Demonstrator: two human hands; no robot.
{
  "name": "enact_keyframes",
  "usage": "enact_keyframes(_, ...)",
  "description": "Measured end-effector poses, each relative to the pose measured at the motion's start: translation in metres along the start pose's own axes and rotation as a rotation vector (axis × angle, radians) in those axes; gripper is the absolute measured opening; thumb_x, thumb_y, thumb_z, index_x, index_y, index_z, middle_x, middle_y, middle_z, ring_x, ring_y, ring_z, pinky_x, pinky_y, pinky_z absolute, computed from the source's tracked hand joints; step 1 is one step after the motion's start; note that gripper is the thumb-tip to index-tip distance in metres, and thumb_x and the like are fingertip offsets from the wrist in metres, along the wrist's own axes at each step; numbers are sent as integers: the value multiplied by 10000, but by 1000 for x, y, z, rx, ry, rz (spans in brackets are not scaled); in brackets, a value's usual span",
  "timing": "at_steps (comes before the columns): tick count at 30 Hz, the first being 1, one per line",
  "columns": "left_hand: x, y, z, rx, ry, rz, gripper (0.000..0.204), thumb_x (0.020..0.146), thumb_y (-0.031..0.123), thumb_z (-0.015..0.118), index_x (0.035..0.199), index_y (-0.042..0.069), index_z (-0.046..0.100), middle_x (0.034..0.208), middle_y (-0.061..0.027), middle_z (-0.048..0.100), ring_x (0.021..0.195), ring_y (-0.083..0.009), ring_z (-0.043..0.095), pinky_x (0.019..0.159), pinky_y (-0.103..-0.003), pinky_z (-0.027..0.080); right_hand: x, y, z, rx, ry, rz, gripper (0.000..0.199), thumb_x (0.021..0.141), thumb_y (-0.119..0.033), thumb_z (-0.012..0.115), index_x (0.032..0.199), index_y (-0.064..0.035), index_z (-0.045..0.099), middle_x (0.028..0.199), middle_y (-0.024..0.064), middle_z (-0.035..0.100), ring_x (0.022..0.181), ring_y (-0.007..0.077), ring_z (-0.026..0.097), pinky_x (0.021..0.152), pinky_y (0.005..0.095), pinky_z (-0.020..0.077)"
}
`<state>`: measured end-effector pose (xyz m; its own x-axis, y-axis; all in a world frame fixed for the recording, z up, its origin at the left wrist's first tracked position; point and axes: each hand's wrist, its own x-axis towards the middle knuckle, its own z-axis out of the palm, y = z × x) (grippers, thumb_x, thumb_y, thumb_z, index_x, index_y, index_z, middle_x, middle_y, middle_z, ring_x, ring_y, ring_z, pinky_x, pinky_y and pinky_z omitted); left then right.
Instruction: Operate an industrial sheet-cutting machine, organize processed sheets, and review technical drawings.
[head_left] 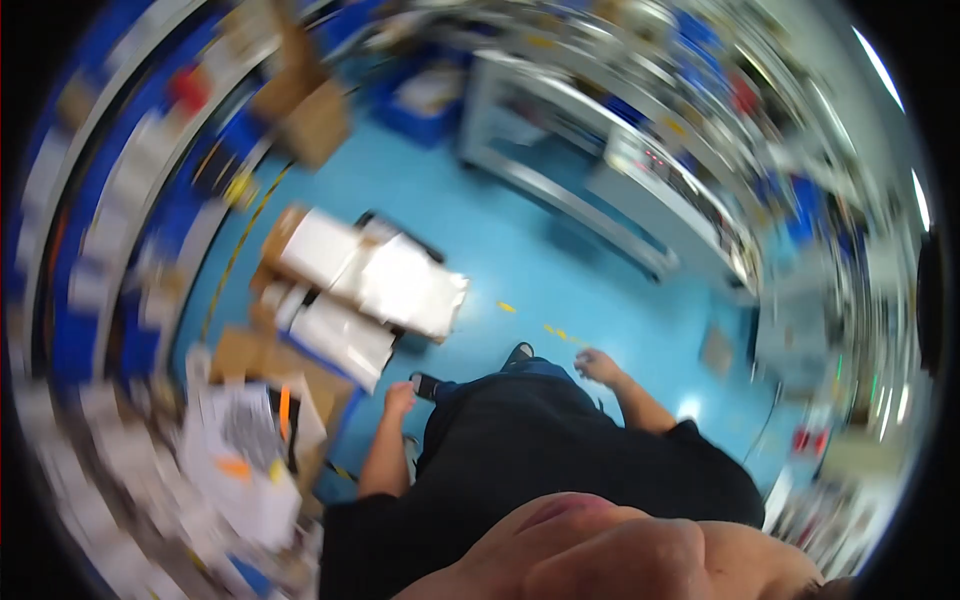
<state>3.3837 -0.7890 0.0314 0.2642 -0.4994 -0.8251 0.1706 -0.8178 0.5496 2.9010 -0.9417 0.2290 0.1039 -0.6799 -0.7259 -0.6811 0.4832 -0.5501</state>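
My left hand [400,397] hangs by my side, near a low stack of cartons and white packages [410,285]. Blur smears its fingers, and I see nothing sticking out of it. On the other side, my right hand [597,367] hangs away from my body above the blue floor [600,290]. Its fingers are loosely bent and somewhat apart, with nothing visible in them. Neither hand touches any of the things around me.
Shelves with blue bins [150,200] line the left. Papers [240,440] with orange strips lie on cardboard at lower left. Ahead stand a white wheeled cart [560,190], a blue crate [420,110] and a brown carton [315,125]. Cluttered equipment fills the right side.
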Motion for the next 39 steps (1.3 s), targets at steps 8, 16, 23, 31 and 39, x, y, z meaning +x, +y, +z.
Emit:
enact_keyframes(8,28,178,139,497,-187,397,169,862,158,554,1005,69,573,763,-63,598,548,-142,563,422,-260,425,-46,179,-37,423,305,83,311,850,-219,638,1093,-36,574,849,69,652,682,154,627,589,283,505)
enact_keyframes(16,-2,224,380,961,-414,365,228,832,267,623,903,51,641,754,-81,642,600,-186,628,498,-307,478,-110,362,-74,996,535,453,294,844,-199,642,1090,-59,562,853,57,646,690,135,602,596,279,506)
enact_keyframes(23,-59,225,578,1488,-559,317,264,840,280,594,888,24,632,765,-70,627,573,-150,607,460,-298,462,-112,406,-206,1105,821,129,360,867,-229,623,1148,-16,547,964,83,645,732,152,609,663,283,495)
enact_keyframes(31,-58,186,888,2374,-1026,949,476,872,439,456,865,28,695,931,-223,661,894,-378,630,819,-482,495,-207,595,-216,1319,1062,461,273,836,-153,615,1075,-30,565,819,74,609,610,140,561,512,263,455)
enact_keyframes(39,-366,93,1323,1635,-1303,1265,362,833,318,562,1075,54,612,1040,-183,645,973,-357,609,836,-438,490,-297,711,-201,1914,1293,751,102,815,-117,594,899,-60,583,681,58,589,526,144,555,425,253,426)
